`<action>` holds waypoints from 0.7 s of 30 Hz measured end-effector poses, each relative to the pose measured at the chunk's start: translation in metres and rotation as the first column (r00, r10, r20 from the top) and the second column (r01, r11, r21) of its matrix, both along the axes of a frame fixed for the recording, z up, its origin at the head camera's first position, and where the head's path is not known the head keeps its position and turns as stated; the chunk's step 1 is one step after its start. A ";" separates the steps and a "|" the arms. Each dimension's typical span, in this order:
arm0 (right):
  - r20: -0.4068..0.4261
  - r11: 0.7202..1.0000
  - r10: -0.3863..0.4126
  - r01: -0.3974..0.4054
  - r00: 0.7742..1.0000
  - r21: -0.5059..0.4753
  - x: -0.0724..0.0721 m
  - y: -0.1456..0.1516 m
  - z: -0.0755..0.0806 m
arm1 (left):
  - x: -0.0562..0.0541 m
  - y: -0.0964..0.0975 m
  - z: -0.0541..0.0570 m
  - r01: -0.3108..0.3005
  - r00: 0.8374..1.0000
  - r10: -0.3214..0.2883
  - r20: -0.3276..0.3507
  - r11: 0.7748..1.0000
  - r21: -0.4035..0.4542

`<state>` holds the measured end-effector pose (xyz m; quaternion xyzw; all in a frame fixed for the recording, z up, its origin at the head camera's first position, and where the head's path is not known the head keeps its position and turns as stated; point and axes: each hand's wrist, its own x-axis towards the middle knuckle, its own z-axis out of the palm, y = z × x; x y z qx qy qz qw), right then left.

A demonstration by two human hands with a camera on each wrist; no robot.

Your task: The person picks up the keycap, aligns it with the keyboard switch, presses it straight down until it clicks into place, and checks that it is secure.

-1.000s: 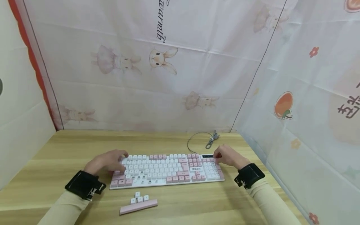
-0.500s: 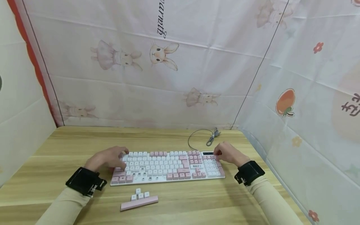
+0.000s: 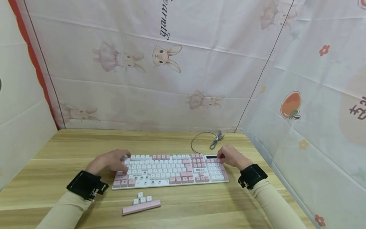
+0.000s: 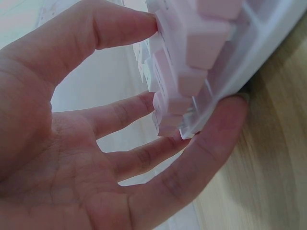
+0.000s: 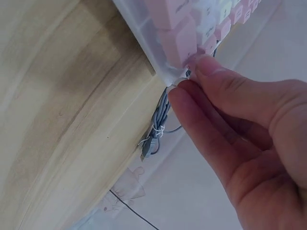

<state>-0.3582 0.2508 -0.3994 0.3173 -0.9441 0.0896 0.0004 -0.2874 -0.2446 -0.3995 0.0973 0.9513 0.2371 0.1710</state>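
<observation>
A white and pink keyboard [image 3: 168,170] lies across the wooden table. My left hand [image 3: 112,160] grips its left end; in the left wrist view the thumb [image 4: 127,26] bears on the keys and the other fingers go round the edge. At the far right corner, my right hand [image 3: 232,156] pinches the keyboard's rim between thumb [image 5: 225,81] and fingers. Bare switches [image 3: 152,182] show in the lower left rows. In front of the keyboard lie a long pink spacebar keycap [image 3: 141,207] and several loose white keycaps [image 3: 143,200].
Behind the keyboard's right part, its grey cable [image 3: 216,140] is bundled with a white tie. The wooden table [image 3: 194,208] meets a printed cloth wall [image 3: 137,105] at the back and another cloth [image 3: 308,143] on the right.
The head view has tilted slightly, shifting the whole scene a little upward. Both hands keep their hold on the keyboard, which stays in place.
</observation>
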 end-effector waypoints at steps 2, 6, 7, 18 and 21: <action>-0.004 1.000 -0.009 0.009 1.000 0.006 0.000 0.000 -0.001 | -0.001 0.000 -0.001 -0.005 1.000 0.005 0.004 1.000 0.000; -0.005 1.000 -0.015 0.015 1.000 0.017 -0.001 0.000 -0.004 | -0.001 0.000 -0.002 -0.008 1.000 0.008 0.004 1.000 0.003; -0.001 1.000 -0.015 0.015 1.000 0.019 -0.002 -0.001 -0.004 | -0.001 0.000 -0.003 -0.009 1.000 0.008 0.004 1.000 0.006; -0.038 0.999 -0.014 0.016 0.999 0.045 -0.001 -0.003 -0.007 | -0.001 0.000 -0.002 0.001 1.000 -0.001 0.000 1.000 0.010; -0.026 0.998 -0.023 0.024 0.999 0.051 -0.001 -0.003 -0.007 | 0.000 -0.001 -0.002 -0.005 1.000 0.005 0.003 1.000 0.011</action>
